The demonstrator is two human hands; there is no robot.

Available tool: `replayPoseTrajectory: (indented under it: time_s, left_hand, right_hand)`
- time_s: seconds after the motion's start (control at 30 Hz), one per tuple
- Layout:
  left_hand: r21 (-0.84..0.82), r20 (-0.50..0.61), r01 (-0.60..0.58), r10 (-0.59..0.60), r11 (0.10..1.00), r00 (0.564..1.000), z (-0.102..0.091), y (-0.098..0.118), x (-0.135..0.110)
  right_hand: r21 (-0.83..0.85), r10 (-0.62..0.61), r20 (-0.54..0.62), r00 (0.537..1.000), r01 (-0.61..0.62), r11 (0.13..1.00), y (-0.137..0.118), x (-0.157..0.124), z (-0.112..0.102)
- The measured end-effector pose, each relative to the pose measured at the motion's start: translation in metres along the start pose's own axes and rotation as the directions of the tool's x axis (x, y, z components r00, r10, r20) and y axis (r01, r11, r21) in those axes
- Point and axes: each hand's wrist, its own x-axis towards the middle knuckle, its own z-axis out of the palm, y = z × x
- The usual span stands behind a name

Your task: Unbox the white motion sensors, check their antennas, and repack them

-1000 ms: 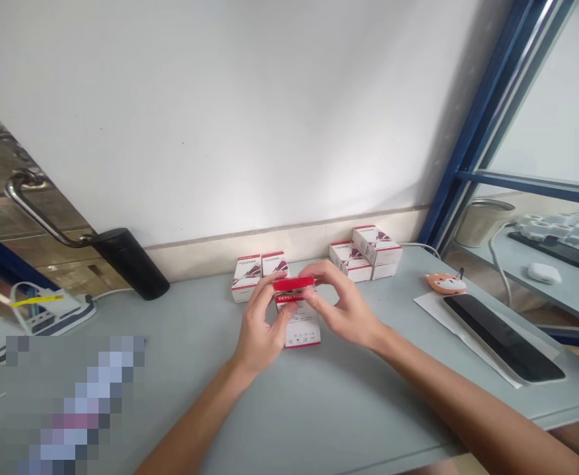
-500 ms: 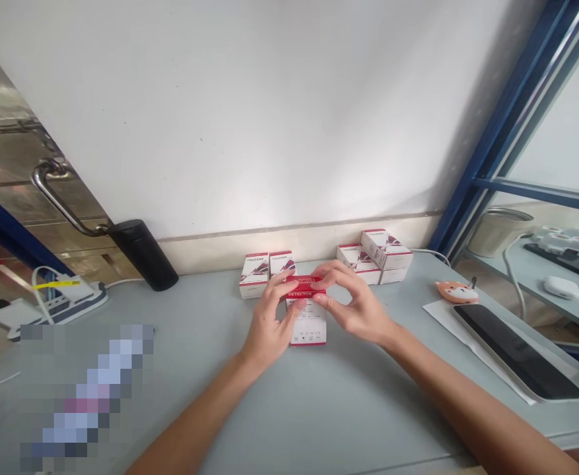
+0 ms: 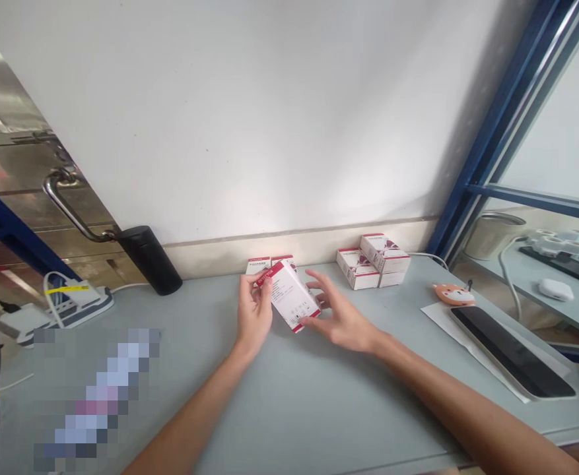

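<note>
Left grip (image 3: 254, 318) clamps box (image 3: 292, 295), loose right grip (image 3: 344, 322) touching.

One head-worn camera looks forward and down across the table (image 3: 289, 409) to the wall (image 3: 279, 125), left hand (image 3: 253, 320) and right hand (image 3: 343, 321) fairly near, mid-view.

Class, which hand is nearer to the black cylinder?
Left: the left hand is right of the cylinder, holding the left of the box; the right hand is farther right, at the box's lower right.
</note>
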Motion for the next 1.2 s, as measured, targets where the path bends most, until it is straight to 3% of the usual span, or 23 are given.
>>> replayPoseTrajectory:
  time_s: [0.1, 0.2, 0.33, 0.5, 0.7, 0.8, 0.9, 0.97, 1.07, 1.13, 1.2]
  left_hand:
    - [0.081, 0.025, -0.005, 0.003, 0.997, 1.0, -0.01, -0.006, 0.011]
    - [0.184, 0.01, 0.001, -0.002, 0.983, 1.0, -0.022, -0.019, 0.023]
    - [0.243, -0.02, 0.082, -0.079, 0.967, 0.997, -0.03, -0.043, 0.03]
    - [0.214, -0.044, 0.167, -0.161, 0.963, 0.986, -0.033, -0.06, 0.031]
    - [0.167, -0.115, 0.239, -0.222, 0.956, 0.968, -0.036, -0.066, 0.036]
    - [0.164, -0.109, 0.241, -0.225, 0.957, 0.968, -0.035, -0.067, 0.036]
    - [0.165, -0.082, 0.224, -0.213, 0.961, 0.974, -0.033, -0.063, 0.032]
    - [0.166, -0.053, 0.212, -0.206, 0.963, 0.977, -0.031, -0.058, 0.03]
    - [0.163, -0.011, 0.199, -0.2, 0.966, 0.98, -0.03, -0.05, 0.027]
    - [0.158, 0.002, 0.192, -0.195, 0.968, 0.981, -0.029, -0.046, 0.027]
    - [0.162, 0.007, 0.19, -0.193, 0.968, 0.981, -0.028, -0.045, 0.026]
  right_hand:
    - [-0.144, -0.072, -0.126, 0.989, 0.053, 0.988, 0.003, 0.001, 0.003]
    - [-0.431, -0.28, -0.237, 0.93, 0.157, 0.888, 0.003, 0.003, 0.002]
    - [-0.643, -0.456, -0.228, 0.86, 0.219, 0.734, 0.005, 0.009, 0.005]
    - [-0.64, -0.488, 0.003, 0.873, 0.377, 0.669, 0.004, 0.04, 0.03]
    - [-0.671, -0.412, 0.053, 0.91, 0.338, 0.66, -0.001, 0.111, 0.08]
    - [-0.656, -0.407, 0.042, 0.912, 0.333, 0.678, 0.004, 0.13, 0.095]
    - [-0.569, -0.409, 0.026, 0.912, 0.35, 0.744, 0.009, 0.133, 0.101]
    - [-0.425, -0.37, -0.008, 0.929, 0.332, 0.842, 0.007, 0.13, 0.098]
    - [0.042, -0.238, -0.069, 0.969, 0.242, 0.969, -0.005, 0.123, 0.072]
    - [0.407, -0.111, -0.128, 0.986, 0.154, 0.9, -0.013, 0.116, 0.036]
    - [0.614, 0.051, -0.228, 0.972, 0.103, 0.783, -0.013, 0.104, -0.008]
